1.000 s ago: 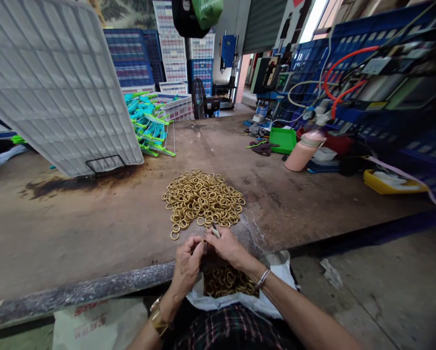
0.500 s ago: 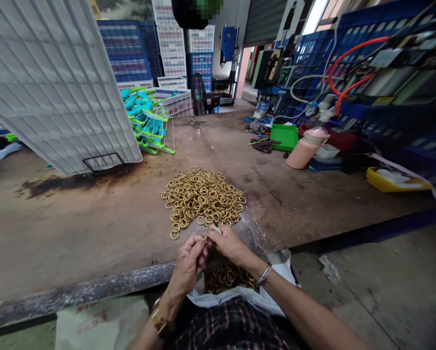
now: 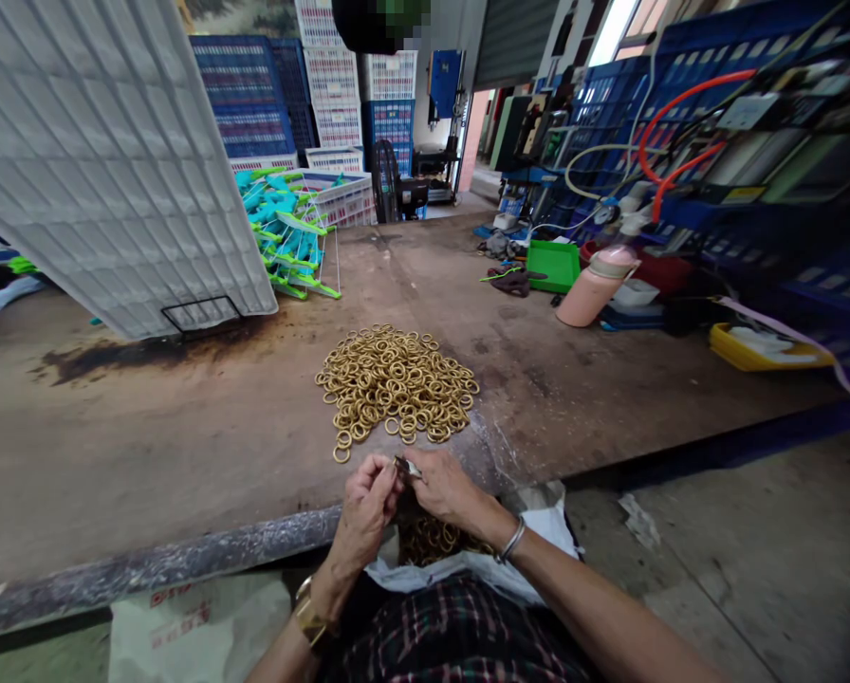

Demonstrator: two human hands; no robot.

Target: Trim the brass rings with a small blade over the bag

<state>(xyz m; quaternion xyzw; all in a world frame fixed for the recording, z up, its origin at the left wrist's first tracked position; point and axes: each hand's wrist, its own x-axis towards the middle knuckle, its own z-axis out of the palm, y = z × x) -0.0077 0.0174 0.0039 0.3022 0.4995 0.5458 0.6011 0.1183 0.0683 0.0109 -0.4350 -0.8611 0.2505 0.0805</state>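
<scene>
My left hand (image 3: 369,503) is closed in a pinch on a gold-coloured ring, mostly hidden by the fingers. Close beside it, my right hand (image 3: 445,489) grips a small tool (image 3: 412,469) with a silvery body and a dark tip. That tip points left, at the left fingertips; its exact kind is not clear. Just beyond both hands, a pile of gold-coloured rings (image 3: 397,379) lies on the brown table (image 3: 240,455). Below the hands, more rings (image 3: 432,541) sit in a white sack (image 3: 539,531) at my lap, partly covered by my wrists.
A large white ribbed panel (image 3: 126,171) leans at the left, beside turquoise and green plastic parts (image 3: 289,237). Toward the right stand a pink bottle (image 3: 592,289), a green tray (image 3: 553,266) and a yellow tray (image 3: 759,353). Stacked crates (image 3: 232,100) and a fan (image 3: 386,180) are behind the table.
My right hand has turned, swinging the tool's dark tip from pointing up and away to pointing left at the left fingers. The left hand has barely moved.
</scene>
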